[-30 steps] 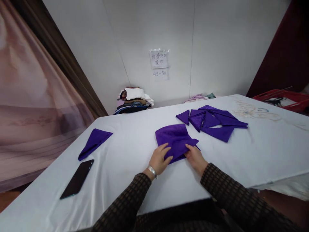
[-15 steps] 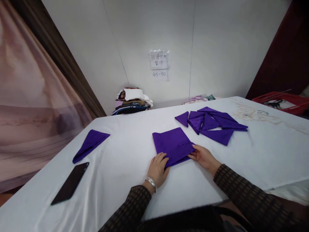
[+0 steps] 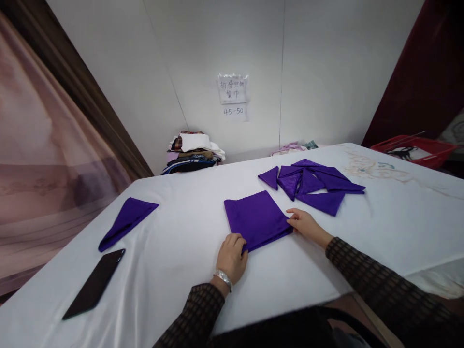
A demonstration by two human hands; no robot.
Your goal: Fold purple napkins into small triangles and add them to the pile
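A purple cloth napkin [image 3: 255, 218], folded into a square, lies flat on the white table [image 3: 181, 251] in front of me. My left hand [image 3: 231, 256] pinches its near left corner, fingers curled. My right hand [image 3: 305, 224] holds the near right corner with its fingertips. Both sleeves are dark and checked, and the left wrist carries a silver bracelet.
A pile of several purple napkins folded into triangles [image 3: 311, 182] lies beyond my right hand. One folded purple napkin [image 3: 126, 220] and a black phone [image 3: 93, 284] lie at the left. Stacked clothes [image 3: 192, 151] sit by the wall. A red basket [image 3: 416, 150] stands at far right.
The napkin's loose folded flap has been laid flat into a neat square. My hands moved apart from its middle to its two near corners.
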